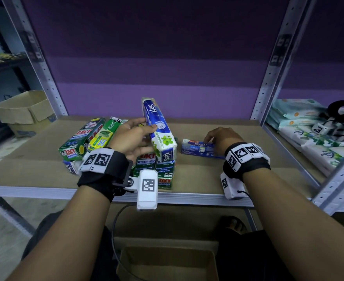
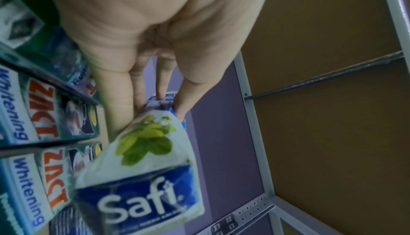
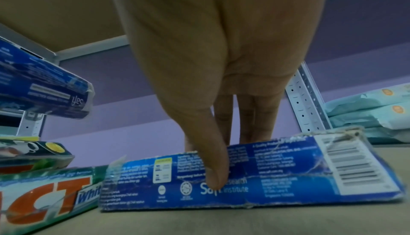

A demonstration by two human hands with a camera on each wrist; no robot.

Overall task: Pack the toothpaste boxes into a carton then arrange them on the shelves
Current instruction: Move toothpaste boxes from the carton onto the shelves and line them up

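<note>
My left hand [image 1: 140, 136] grips a blue-and-white Safi toothpaste box [image 1: 159, 128] [image 2: 142, 177], lifted and tilted above the pile, thumb on one side and fingers on the other. Below it lie green Zact whitening boxes [image 1: 155, 171] [image 2: 51, 119] and a green Darlie box [image 1: 106, 132] on the shelf board [image 1: 203, 175]. My right hand [image 1: 213, 138] pinches a worn blue Safi box [image 1: 197, 150] [image 3: 255, 174] that lies on the shelf; the thumb [image 3: 213, 168] presses its near face and the fingers reach behind it. An open carton [image 1: 167, 262] sits on the floor below.
Grey perforated shelf posts [image 1: 272, 63] stand at both sides against a purple wall. Packs of wipes and a black-handled bag [image 1: 317, 138] fill the neighbouring shelf on the right. Another brown carton [image 1: 25, 112] stands at the far left.
</note>
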